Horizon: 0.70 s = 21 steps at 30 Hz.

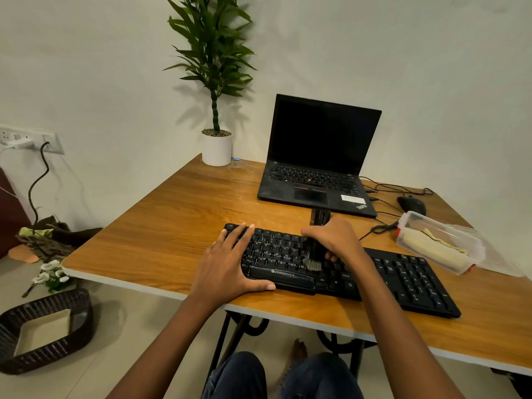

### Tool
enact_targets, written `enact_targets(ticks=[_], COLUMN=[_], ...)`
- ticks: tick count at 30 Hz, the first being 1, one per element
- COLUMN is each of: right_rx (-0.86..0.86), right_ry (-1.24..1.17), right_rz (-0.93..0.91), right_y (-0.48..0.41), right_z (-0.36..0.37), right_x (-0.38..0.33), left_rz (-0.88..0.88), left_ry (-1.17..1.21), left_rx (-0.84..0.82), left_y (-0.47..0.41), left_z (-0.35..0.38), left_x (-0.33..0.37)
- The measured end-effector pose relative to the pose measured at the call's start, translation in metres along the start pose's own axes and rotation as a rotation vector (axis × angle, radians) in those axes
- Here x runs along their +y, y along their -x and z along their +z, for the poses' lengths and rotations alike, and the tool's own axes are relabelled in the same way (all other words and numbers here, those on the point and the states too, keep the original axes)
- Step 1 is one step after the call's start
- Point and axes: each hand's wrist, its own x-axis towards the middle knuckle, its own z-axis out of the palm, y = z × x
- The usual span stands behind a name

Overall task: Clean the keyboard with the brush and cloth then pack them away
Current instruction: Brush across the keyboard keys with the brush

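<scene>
Your left hand (233,263) lies flat, fingers straight, on the left end of the keyboard (403,277), your right hand (334,237) curls round the brush (316,251) — bristles down on the middle keys — and the cloth (434,246) lies in the clear box (454,230) at the right of the worktop (172,226).

Black keyboard (408,277), white legends; black brush (316,250), grey bristles; cream cloth (431,246) in clear box (417,223); orange-brown wood-grain bench (178,220); black laptop (319,139); white pot (216,149); dark woven basket (43,355).

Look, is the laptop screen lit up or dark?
Dark. The laptop stands open, but its screen is plain black, no picture or glow.
</scene>
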Motion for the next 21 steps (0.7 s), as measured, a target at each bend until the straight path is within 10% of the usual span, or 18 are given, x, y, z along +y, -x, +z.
enact_targets(ticks=[21], right_rx=[-0.067], right_ry=[-0.14], right_rz=[0.059], right_y=[0.02], right_z=[-0.014], right_x=[0.015], left_rz=[-0.005], left_ry=[0.046], left_rx=[-0.008], left_y=[0.001], left_z=[-0.001], left_x=[0.002])
